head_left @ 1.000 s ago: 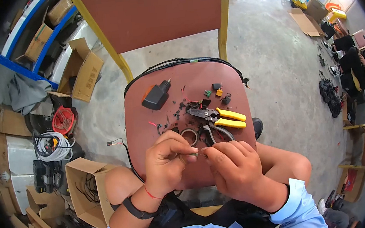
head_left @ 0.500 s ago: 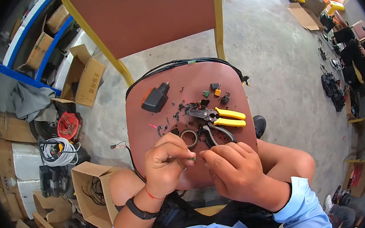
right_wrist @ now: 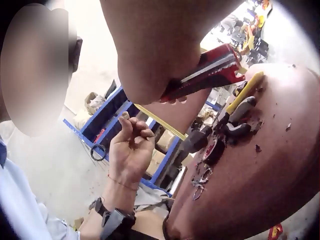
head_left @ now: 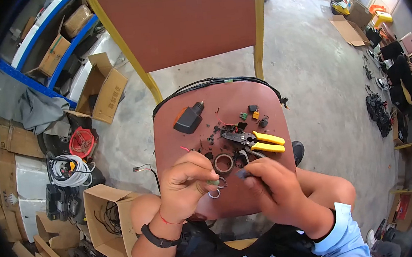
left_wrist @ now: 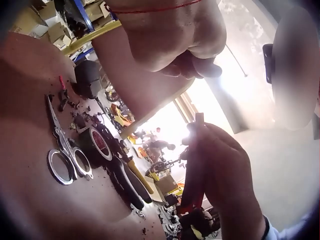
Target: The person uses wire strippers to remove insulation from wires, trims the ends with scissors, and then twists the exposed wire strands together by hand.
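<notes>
My left hand (head_left: 184,182) pinches a small green piece (head_left: 213,182) between thumb and forefinger over the front of the chair seat (head_left: 199,211). To its right, my right hand (head_left: 281,190) grips a red and black utility knife (right_wrist: 210,72), whose grey tip shows past the fingers in the head view. The two hands are a short gap apart. Below them lie metal scissors (left_wrist: 61,140), mostly covered by my left hand from above. A tape roll (head_left: 232,163) lies just beyond, beside yellow-handled wire strippers (head_left: 269,147) and dark-handled pliers (left_wrist: 130,185).
Farther back on the seat are a black lamp with an orange lens (head_left: 189,119), a yellow connector (head_left: 256,115), a green connector (head_left: 243,116) and black scraps. A black cable (head_left: 201,83) runs along the rear edge. An open cardboard box (head_left: 110,237) stands at the left knee.
My right hand has moved away from the left and turned, so the knife's grey tip now shows. The scissors have come into sight between the hands. The left hand keeps its pinch.
</notes>
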Demonstrator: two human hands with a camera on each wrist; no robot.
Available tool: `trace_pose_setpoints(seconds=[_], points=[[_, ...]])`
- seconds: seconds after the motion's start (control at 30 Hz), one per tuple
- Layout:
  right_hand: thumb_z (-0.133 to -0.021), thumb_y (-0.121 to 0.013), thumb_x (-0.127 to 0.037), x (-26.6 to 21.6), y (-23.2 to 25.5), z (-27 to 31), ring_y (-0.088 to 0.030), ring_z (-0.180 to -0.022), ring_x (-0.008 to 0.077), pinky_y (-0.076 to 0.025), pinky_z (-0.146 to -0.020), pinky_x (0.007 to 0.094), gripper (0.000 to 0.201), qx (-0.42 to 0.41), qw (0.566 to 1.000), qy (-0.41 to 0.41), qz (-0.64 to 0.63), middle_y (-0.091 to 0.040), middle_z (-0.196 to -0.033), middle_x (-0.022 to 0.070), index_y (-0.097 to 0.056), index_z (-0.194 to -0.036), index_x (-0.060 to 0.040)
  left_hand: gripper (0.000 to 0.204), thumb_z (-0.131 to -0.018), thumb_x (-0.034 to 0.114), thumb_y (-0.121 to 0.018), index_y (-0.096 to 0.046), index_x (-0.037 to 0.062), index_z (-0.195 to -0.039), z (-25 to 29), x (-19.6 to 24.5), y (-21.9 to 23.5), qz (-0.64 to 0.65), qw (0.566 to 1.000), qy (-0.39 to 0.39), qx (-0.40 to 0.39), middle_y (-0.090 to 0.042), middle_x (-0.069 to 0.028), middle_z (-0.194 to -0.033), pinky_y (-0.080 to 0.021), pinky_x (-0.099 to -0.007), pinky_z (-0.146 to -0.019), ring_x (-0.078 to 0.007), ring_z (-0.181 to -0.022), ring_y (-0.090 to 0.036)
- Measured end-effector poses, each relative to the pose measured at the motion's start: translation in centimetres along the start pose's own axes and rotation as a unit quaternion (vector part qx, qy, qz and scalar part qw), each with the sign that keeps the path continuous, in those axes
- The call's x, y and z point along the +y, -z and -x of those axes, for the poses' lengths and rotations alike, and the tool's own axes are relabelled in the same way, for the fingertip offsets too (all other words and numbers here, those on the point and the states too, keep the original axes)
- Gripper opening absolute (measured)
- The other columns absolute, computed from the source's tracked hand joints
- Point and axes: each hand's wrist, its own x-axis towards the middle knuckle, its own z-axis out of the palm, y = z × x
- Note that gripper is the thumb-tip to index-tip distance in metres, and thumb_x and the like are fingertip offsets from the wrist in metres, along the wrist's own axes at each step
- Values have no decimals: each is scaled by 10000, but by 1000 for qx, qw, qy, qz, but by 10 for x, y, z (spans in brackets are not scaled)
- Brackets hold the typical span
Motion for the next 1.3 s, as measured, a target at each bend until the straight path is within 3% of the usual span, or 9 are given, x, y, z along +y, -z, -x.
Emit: trace_pose_setpoints(seconds=[0.1,0.2,0.3,0.5,0.7,0.87,0.97,1.07,1.3], points=[[-1027,-609,-93,-19,3,-1,-664,-892,303,-530,-777,356,202,-77,984,-92,-134,-658,-1006,162,-600,-1211,-10,183,-865,-70,-772,-750,-15,-1038,2,1,-2,23,999,23,-8,-657,-83,-1032,-567,-264,-766,-150,-889,-659],[-1039,-575,-92,-33,9,-6,-651,-894,308,-525,-792,367,200,-101,953,-153,-240,-646,-1012,160,-586,-1219,-5,206,-882,-59,-766,-745,-27,-1085,7,5,-3,30,998,57,-1,-673,-105,-1098,-590,-265,-798,-163,-926,-691],[-1042,-558,-93,-37,10,-10,-643,-907,318,-520,-813,376,202,-109,940,-167,-276,-638,-1020,162,-573,-1219,2,223,-889,-47,-768,-739,-37,-1110,6,9,-4,15,998,69,3,-681,-131,-1159,-599,-275,-831,-184,-971,-708],[-996,-633,-80,-33,4,-15,-652,-921,351,-526,-811,405,252,-46,996,-25,-70,-645,-1031,178,-565,-1224,2,240,-892,-61,-762,-730,-40,-1129,4,10,-7,14,999,47,5,-696,-152,-1170,-597,-291,-862,-188,-1024,-705],[-879,-728,-43,-17,-2,-20,-658,-858,359,-550,-729,418,274,-3,994,109,24,-669,-985,158,-632,-1133,-8,259,-895,-87,-748,-725,-26,-1146,6,14,-8,24,997,71,7,-711,-151,-1138,-589,-320,-898,-194,-1042,-699],[-854,-735,-53,-18,-2,-22,-663,-846,320,-553,-699,384,257,6,987,136,79,-675,-995,152,-647,-1089,1,249,-888,-108,-740,-718,-32,-1125,6,16,-12,57,995,78,24,-695,-150,-1124,-594,-317,-887,-205,-1036,-696],[-862,-726,-81,-21,-2,-23,-657,-821,310,-546,-670,373,245,7,981,144,126,-672,-995,146,-643,-1077,2,230,-884,-127,-730,-715,-34,-1094,5,13,-6,-64,998,10,-10,-667,-146,-1127,-603,-301,-851,-218,-1031,-693],[-856,-721,-108,-21,-3,-23,-650,-791,292,-532,-633,361,241,0,977,150,154,-668,-989,135,-640,-1056,0,231,-874,-156,-712,-717,-31,-1068,5,13,-6,-84,996,11,-6,-641,-149,-1138,-604,-277,-799,-202,-987,-684],[-802,-727,-115,-20,-7,-22,-644,-761,244,-508,-581,328,262,-23,969,155,190,-657,-963,116,-636,-1027,-16,283,-761,-167,-746,-746,5,-987,3,22,-10,-234,972,-29,0,-689,-94,-993,-559,-272,-710,-194,-934,-645]])
